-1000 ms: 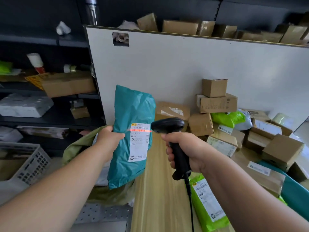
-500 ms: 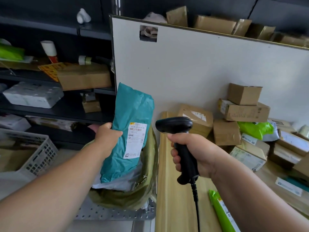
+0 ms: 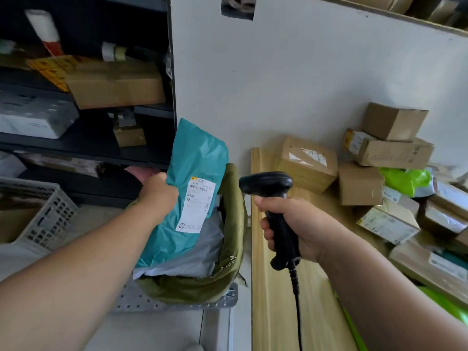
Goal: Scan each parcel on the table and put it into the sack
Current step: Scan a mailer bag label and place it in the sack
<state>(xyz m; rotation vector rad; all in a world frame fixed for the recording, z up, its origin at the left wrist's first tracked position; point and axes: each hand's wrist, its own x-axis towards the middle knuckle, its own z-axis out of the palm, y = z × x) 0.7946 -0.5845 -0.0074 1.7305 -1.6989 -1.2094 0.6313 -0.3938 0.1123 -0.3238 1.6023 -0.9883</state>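
A: Fast, biggest first. Table?
B: The wooden table (image 3: 273, 300) is carrying a pile of cardboard boxes (image 3: 359, 183) against the white board (image 3: 304, 84). A lime green mailer (image 3: 405, 181) is sitting among them on the right.
A: Sack?
B: The olive sack (image 3: 234, 224) is standing open just beside the table's left edge, on a perforated metal plate (image 3: 141, 300). A grey mailer (image 3: 192, 259) is lying inside, near the top.
A: Other containers?
B: A white slatted crate (image 3: 50, 219) is sitting far left, well apart from the sack. Something brown is showing inside it, can't tell what.
A: Task parcel?
B: The teal parcel (image 3: 192, 173) is hanging tilted at the sack's mouth. Its lower end is dipping in over the grey mailer, can't tell if they're touching. Its upper end is sticking up above the rim, with the white label (image 3: 197, 206) facing the camera.
A: Hands?
B: The left hand (image 3: 159, 193) is gripping the parcel's left edge, fingers going behind it. The right hand (image 3: 301, 224) is clenching the handle of the black scanner (image 3: 279, 221) over the table's left edge, head pointing left toward the parcel. The scanner's cable (image 3: 296, 307) is trailing down out of view.
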